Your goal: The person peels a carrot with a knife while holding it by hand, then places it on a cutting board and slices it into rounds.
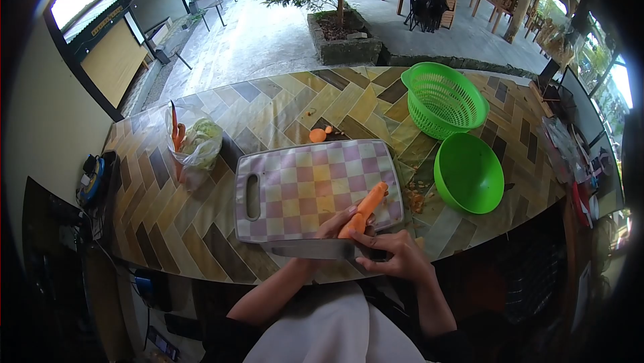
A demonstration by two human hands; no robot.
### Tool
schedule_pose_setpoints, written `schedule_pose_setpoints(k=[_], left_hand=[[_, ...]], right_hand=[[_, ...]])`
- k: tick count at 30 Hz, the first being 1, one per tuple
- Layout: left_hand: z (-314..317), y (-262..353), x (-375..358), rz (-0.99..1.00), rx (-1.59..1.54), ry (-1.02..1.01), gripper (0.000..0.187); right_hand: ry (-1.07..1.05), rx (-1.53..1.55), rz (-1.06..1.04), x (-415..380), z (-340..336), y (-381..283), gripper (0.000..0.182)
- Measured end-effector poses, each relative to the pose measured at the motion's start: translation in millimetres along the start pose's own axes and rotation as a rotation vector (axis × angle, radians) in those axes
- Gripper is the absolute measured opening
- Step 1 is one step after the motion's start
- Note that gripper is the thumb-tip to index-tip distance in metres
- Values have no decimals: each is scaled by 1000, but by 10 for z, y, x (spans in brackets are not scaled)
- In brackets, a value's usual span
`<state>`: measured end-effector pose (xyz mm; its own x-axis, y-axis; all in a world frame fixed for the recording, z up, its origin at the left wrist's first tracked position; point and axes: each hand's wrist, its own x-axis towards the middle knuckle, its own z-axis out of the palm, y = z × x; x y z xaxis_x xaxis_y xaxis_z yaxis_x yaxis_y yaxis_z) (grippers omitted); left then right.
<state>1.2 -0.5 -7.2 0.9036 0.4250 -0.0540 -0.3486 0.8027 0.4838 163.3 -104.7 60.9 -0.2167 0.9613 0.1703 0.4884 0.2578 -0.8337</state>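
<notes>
My left hand (335,224) is closed around a peeled orange carrot (371,202), which slants up and to the right over the near right part of the checkered cutting board (287,162). In my right hand (400,254) is a knife (312,249), its dark handle in my grip. The wide blade points left along the board's near edge, just below the carrot. My right fingertips come right up to the carrot's lower end. Behind the board lie a few carrot pieces (317,135).
At the right stand a green colander (445,98) and a green bowl (468,174), with peel scraps (414,196) beside the board. A clear plastic bag (204,140) of vegetables sits at the left. The table (157,209) has a curved near edge. Beyond it is a tree planter (345,50).
</notes>
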Motion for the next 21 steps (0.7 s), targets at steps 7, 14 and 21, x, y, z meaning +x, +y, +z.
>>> schedule_pose_setpoints(k=[7,14,21], left_hand=[[-83,-38,16,-24,-15,39,54],[-73,-35,-30,-72,21,129,51],[-58,-15,-27,-90,46,137,51]], right_hand=[[9,14,-5,-12,0,37,59],[-36,29,91,-27,-124,-71,65],[-56,43,82,-16,-83,10,65]])
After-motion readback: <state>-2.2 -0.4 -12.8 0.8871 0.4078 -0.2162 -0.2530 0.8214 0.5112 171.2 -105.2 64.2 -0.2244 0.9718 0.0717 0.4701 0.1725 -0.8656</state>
